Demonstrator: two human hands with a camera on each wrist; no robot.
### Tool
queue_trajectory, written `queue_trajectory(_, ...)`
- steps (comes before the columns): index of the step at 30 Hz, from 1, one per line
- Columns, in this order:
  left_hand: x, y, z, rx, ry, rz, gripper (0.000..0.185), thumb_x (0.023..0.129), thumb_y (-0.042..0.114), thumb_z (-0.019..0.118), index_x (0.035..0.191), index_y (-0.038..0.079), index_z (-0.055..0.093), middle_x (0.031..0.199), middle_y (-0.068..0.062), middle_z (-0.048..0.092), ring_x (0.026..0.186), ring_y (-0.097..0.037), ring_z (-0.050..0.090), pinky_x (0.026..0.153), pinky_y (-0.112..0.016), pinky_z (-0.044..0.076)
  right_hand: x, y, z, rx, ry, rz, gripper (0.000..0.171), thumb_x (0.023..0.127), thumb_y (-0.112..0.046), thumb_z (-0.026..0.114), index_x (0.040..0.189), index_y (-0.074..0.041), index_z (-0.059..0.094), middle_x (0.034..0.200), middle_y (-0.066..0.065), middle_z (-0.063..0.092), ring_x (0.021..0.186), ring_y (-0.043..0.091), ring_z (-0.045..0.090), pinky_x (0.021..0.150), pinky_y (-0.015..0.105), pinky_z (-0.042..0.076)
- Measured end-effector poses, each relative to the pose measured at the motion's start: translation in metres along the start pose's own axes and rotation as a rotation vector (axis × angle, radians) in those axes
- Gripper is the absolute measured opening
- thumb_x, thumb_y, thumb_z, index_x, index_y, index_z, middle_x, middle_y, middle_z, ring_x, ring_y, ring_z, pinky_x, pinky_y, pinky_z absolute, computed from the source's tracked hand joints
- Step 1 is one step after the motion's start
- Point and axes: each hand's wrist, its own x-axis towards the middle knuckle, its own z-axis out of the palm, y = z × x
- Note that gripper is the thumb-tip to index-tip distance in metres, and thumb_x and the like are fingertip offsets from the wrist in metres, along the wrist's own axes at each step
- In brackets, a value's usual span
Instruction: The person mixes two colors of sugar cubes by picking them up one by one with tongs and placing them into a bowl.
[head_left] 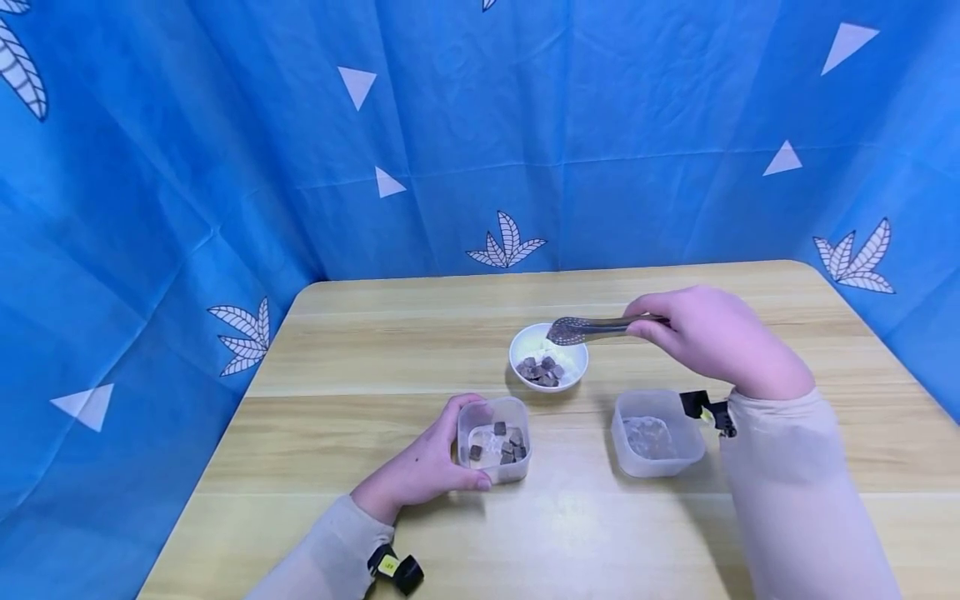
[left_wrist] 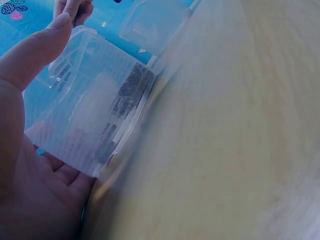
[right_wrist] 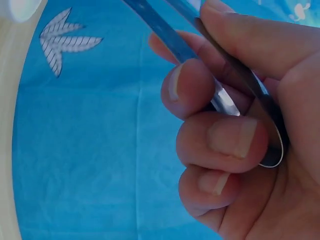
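My left hand [head_left: 420, 467] holds a clear plastic container [head_left: 504, 473] on the table, thumb on the near side and fingers round the far side. Several dark brown cubes [head_left: 513, 448] lie scattered on its floor; the left wrist view shows them through the wall [left_wrist: 90, 100]. Metal tongs [head_left: 600, 327] with perforated tips are gripped in my right hand [head_left: 708, 337], their bent end lying in the palm [right_wrist: 272, 150]. The tips hang over a white bowl [head_left: 574, 382] that holds white matter and several brown cubes [head_left: 542, 372]. Nothing shows between the tips.
A second clear plastic container [head_left: 671, 467] stands to the right, below my right forearm, with something translucent inside. Everything stands on a light wooden table [head_left: 360, 350]. A blue patterned cloth [head_left: 465, 125] hangs behind the table and along its sides.
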Motion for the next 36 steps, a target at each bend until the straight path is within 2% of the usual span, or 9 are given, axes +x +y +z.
queue_trajectory(9,-0.001,0.001,-0.001,0.007,0.002,-0.009,0.105,0.070,0.026,0.093,0.152,0.021,0.027,0.150,0.002,0.044,0.127,-0.021,0.052,0.113,-0.051,0.032,0.001,0.007,-0.002,-0.003,-0.061,0.057,0.020,0.100,-0.030,0.065,0.113,-0.019,0.074,0.099,-0.004,0.073,0.086,0.019,0.067,0.081,0.051,0.053)
queue_trajectory(14,-0.001,0.000,-0.001,0.006,0.002,-0.009,0.105,0.070,0.026,0.093,0.151,0.023,0.027,0.150,0.002,0.044,0.127,-0.021,0.052,0.113,-0.050,0.032,-0.001,0.005,-0.004,-0.001,-0.063,0.056,0.021,0.100,-0.031,0.065,0.113,-0.018,0.074,0.096,-0.006,0.073,0.081,0.016,0.064,0.078,0.050,0.053)
queue_trajectory(20,-0.001,-0.001,0.000,0.010,-0.001,-0.007,0.106,0.071,0.026,0.092,0.153,0.019,0.025,0.150,0.001,0.044,0.125,-0.021,0.053,0.111,-0.049,0.036,-0.003,-0.003,-0.006,0.013,-0.063,0.034,0.021,0.100,-0.033,0.065,0.115,-0.021,0.074,0.099,-0.007,0.072,0.084,0.015,0.065,0.080,0.049,0.054)
queue_trajectory(27,-0.001,0.001,0.000,-0.001,-0.002,-0.007,0.103,0.070,0.023,0.093,0.150,0.026,0.028,0.149,0.002,0.044,0.124,-0.019,0.054,0.112,-0.048,0.035,0.000,-0.029,0.000,0.074,-0.081,-0.117,0.014,0.099,-0.032,0.067,0.110,-0.027,0.073,0.090,-0.018,0.065,0.071,0.005,0.055,0.069,0.034,0.049)
queue_trajectory(31,-0.001,0.001,0.000,-0.003,-0.006,-0.010,0.104,0.071,0.024,0.092,0.152,0.022,0.026,0.148,0.000,0.046,0.123,-0.020,0.055,0.112,-0.049,0.035,0.004,-0.044,0.009,0.070,-0.084,-0.208,0.012,0.098,-0.032,0.069,0.107,-0.027,0.075,0.091,-0.022,0.064,0.070,0.001,0.053,0.066,0.030,0.049)
queue_trajectory(36,-0.001,0.000,-0.001,0.010,-0.012,-0.018,0.106,0.071,0.027,0.092,0.153,0.021,0.025,0.143,-0.005,0.050,0.121,-0.021,0.056,0.110,-0.051,0.038,0.010,-0.061,0.023,0.037,-0.098,-0.299,0.013,0.096,-0.034,0.070,0.104,-0.026,0.075,0.088,-0.020,0.064,0.068,0.000,0.052,0.062,0.029,0.049)
